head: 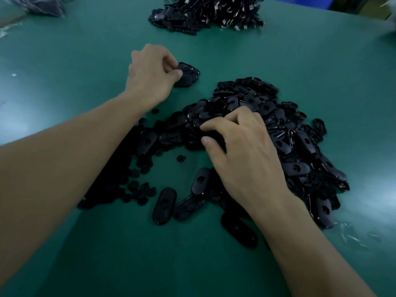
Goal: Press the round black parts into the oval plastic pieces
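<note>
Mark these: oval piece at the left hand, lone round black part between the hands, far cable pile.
oval piece (pixel 189 69): head view, exposed top face.
lone round black part (pixel 181 158): head view, centre.
far cable pile (pixel 210 16): head view, middle of heap.

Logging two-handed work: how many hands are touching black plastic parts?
2. The left hand pinches an oval black plastic piece on the small far stack; the right hand has its fingers on the large black heap. None seems hidden.
</note>
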